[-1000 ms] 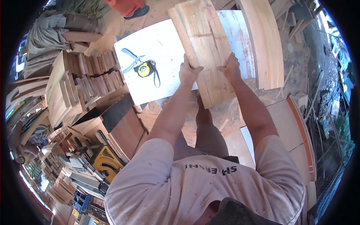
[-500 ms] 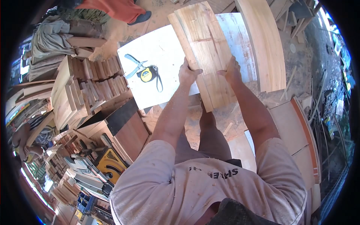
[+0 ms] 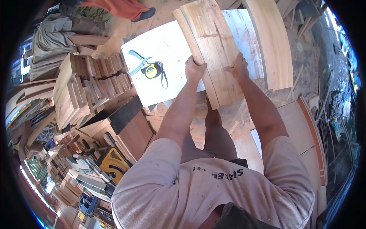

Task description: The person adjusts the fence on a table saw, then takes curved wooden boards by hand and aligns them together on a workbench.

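Note:
A long wooden panel (image 3: pixel 213 45), made of several strips side by side, lies across the white board (image 3: pixel 164 44) with its near end past the board's edge. My left hand (image 3: pixel 195 70) grips its left edge, thumb on the upper face. On the opposite edge, my right hand (image 3: pixel 239 68) is closed around the wood with its thumb on top. To the left on the white board rest a yellow tape measure (image 3: pixel 151 71) with a black strap and a pair of grey-handled cutters (image 3: pixel 139 61). A curved wooden panel (image 3: pixel 272 45) lies along the board's right side.
Stacks of cut wood pieces (image 3: pixel 103 78) stand at the left, beside a dark-topped wooden box (image 3: pixel 131 122). A yellow machine (image 3: pixel 114 164) sits lower left. Another person's orange-clad leg (image 3: pixel 118 7) shows at the top; a further person (image 3: pixel 24 141) is at far left.
The view has shifted slightly. The panel's near end sits a little higher in view, with both hands still on its edges.

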Tool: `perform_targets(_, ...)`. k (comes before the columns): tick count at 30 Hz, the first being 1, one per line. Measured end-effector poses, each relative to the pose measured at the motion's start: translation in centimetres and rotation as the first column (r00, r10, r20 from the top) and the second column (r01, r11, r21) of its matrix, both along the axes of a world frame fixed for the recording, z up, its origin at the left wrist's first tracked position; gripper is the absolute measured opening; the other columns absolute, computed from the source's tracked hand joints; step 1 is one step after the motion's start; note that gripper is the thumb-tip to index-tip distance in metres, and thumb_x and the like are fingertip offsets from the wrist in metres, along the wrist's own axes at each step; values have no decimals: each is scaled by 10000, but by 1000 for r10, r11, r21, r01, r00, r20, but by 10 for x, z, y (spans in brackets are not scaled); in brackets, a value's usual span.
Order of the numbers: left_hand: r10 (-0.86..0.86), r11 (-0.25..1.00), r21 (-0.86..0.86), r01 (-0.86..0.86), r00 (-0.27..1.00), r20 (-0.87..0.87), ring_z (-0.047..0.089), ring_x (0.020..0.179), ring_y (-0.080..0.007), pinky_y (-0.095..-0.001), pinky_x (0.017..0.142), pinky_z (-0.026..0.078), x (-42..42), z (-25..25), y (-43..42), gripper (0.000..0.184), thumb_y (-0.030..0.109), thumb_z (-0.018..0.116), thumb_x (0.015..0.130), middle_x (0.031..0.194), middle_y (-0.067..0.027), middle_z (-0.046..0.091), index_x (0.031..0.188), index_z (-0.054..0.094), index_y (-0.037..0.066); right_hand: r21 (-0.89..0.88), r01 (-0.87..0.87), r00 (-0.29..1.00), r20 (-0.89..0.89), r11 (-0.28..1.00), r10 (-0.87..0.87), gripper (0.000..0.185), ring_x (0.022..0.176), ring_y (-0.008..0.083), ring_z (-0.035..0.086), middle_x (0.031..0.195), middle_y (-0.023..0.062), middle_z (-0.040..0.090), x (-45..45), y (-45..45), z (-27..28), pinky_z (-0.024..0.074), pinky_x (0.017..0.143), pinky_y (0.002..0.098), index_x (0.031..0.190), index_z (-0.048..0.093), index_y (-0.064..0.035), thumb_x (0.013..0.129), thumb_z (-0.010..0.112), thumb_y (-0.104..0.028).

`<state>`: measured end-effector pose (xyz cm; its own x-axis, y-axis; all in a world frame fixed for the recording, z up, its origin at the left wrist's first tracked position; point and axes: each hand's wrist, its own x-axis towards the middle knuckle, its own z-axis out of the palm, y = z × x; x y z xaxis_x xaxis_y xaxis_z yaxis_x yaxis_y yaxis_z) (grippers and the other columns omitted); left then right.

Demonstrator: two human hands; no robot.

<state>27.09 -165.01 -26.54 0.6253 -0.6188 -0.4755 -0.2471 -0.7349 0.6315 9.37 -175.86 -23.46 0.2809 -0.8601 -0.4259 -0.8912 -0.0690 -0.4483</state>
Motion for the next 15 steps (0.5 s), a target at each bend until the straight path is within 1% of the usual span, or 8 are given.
perform_targets(2, -1, 1000, -19, 1, 1000, 5, 533, 1081, -333, -405, 917, 443, 8, 8, -5, 635, 298, 752, 655, 1118, -207, 549, 1160, 498, 8, 54, 5, 1000, -23, 999, -4, 1037, 1206, 431, 384, 1287, 252, 418, 2, -4, 4, 382, 987, 489, 1376, 193, -39, 599, 849, -236)
perform_targets(4, 49, 999, -1, -49, 999, 9, 567, 1020, -341, -400, 884, 457, 16, 18, 0, 583, 274, 753, 649, 1066, -196, 584, 1119, 525, 14, 7, 6, 1000, 2, 1000, -6, 1034, 1185, 435, 399, 1265, 249, 437, 1, -2, 1, 382, 979, 488, 1372, 197, -30, 598, 852, -233)
perform_targets(5, 68, 997, -41, -71, 995, -71, 609, 900, -321, -381, 823, 480, 22, 24, 4, 571, 242, 759, 639, 979, -164, 624, 1110, 536, 9, -33, 8, 1000, 24, 999, -8, 1031, 1164, 439, 413, 1242, 246, 457, -1, 0, -2, 383, 970, 487, 1367, 200, -21, 598, 854, -230)
perform_targets(7, 26, 991, -127, -52, 980, -199, 612, 880, -228, -314, 767, 499, 34, 27, 20, 572, 215, 738, 700, 993, -133, 618, 1166, 508, -25, -39, 20, 999, 47, 999, -18, 1028, 1170, 436, 410, 1251, 246, 453, -3, 0, -10, 378, 981, 480, 1370, 210, -20, 597, 855, -229)
perform_targets(10, 68, 968, -187, -167, 892, -447, 595, 817, -163, -270, 714, 492, 36, 50, 42, 518, 120, 698, 746, 954, -90, 595, 1197, 496, -37, 3, 39, 998, 53, 999, -39, 1050, 1226, 420, 365, 1323, 229, 402, -5, 3, -9, 353, 1016, 472, 1399, 196, -35, 603, 848, -241)
perform_targets(13, 88, 938, -259, -230, 881, -466, 595, 811, -159, -270, 718, 494, 22, 77, 52, 531, 101, 695, 743, 981, -91, 594, 1215, 492, -37, 7, 0, 996, 94, 1000, -1, 1071, 1297, 411, 300, 1410, 210, 329, 3, 12, -24, 306, 1062, 465, 1433, 164, -55, 622, 835, -252)
perform_targets(14, 63, 952, -259, -165, 930, -362, 606, 818, -169, -277, 737, 499, 18, 86, 53, 542, 84, 681, 748, 998, -85, 593, 1236, 480, -38, -26, -48, 989, 136, 998, 51, 1068, 1316, 413, 276, 1434, 208, 302, 5, 18, -35, 278, 1084, 458, 1441, 156, -59, 634, 829, -251)
perform_targets(15, 60, 951, -263, -163, 931, -361, 609, 894, -187, -287, 779, 503, 15, 85, 54, 570, 102, 667, 764, 997, -93, 597, 1273, 447, -33, 8, -104, 976, 195, 995, 100, 1083, 1338, 429, 231, 1466, 187, 265, 11, 20, -32, 221, 1118, 457, 1458, 106, -69, 660, 814, -257)
